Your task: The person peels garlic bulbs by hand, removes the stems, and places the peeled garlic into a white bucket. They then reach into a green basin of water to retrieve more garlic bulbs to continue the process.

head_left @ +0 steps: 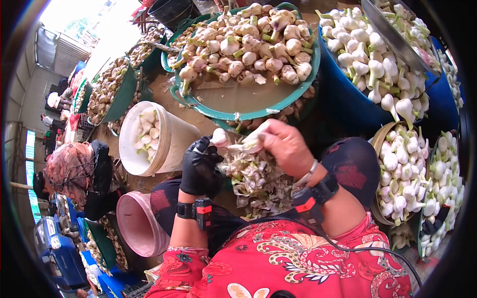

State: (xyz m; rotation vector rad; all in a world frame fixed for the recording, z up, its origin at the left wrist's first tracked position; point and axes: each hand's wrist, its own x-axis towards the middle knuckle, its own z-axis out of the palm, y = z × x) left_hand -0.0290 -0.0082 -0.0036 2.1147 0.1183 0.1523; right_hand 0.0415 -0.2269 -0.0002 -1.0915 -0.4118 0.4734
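Note:
My left hand, in a black glove, is closed around a garlic bulb whose pale head shows above the fingers. My bare right hand pinches a strip of whitish garlic skin just to the right of the bulb. Beneath both hands lies a heap of peeled garlic skins between my knees. Beyond them, a green basin holds many unpeeled bulbs, piled towards its far side.
A white bucket with cleaned garlic and a pink bucket stand at left. Blue tubs and a round container of white bulbs are at right. A person sits close on the left.

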